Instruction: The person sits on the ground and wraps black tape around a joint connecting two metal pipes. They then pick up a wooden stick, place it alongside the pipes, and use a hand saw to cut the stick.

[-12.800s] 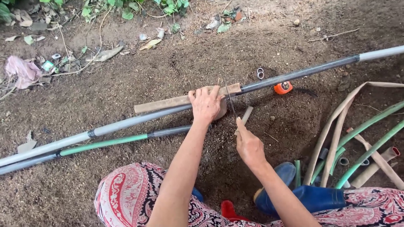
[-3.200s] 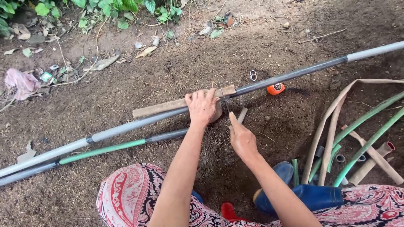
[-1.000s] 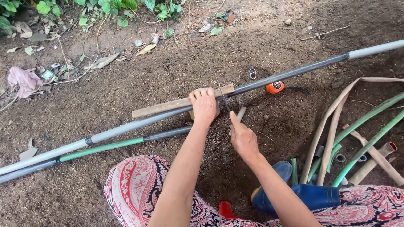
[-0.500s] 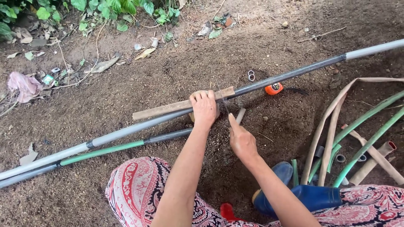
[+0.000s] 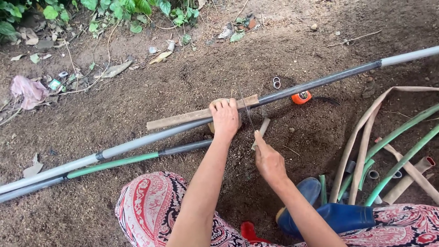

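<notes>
Much of what the right hand [image 5: 270,161] holds is hard to read: a thin dark blade [image 5: 246,110] rises from it across the long grey pipe [image 5: 183,130], and a pale stubby handle [image 5: 260,131] pokes out past the knuckles, but the fingers curl under and away from view, so the grip looks wrapped tight around that handle without my seeing the fingertips. The left hand [image 5: 225,117] lies flat on top of the pipe, fingers pressed together and bent over it just beside the blade, also covering the near end of a rough wooden slat [image 5: 192,117] that lies along the pipe. The pipe runs diagonally over bare, crumbly brown soil [image 5: 137,100], smooth and round, pale grey at both ends and darker in the middle stretch, its ends cut off by the edges of the view. A second, thinner pipe [image 5: 114,162], green with a dark sleeve, lies parallel just nearer the person and disappears under the left forearm. Beyond the pipe sit an orange tape measure [image 5: 301,97], partly tucked behind it, and two small grey rings [image 5: 276,82]. On the right, green hoses [image 5: 402,151] and flat tan strips [image 5: 361,132] overlap in a tangle. A blue boot [image 5: 320,215] shows below patterned red cloth [image 5: 151,206].
</notes>
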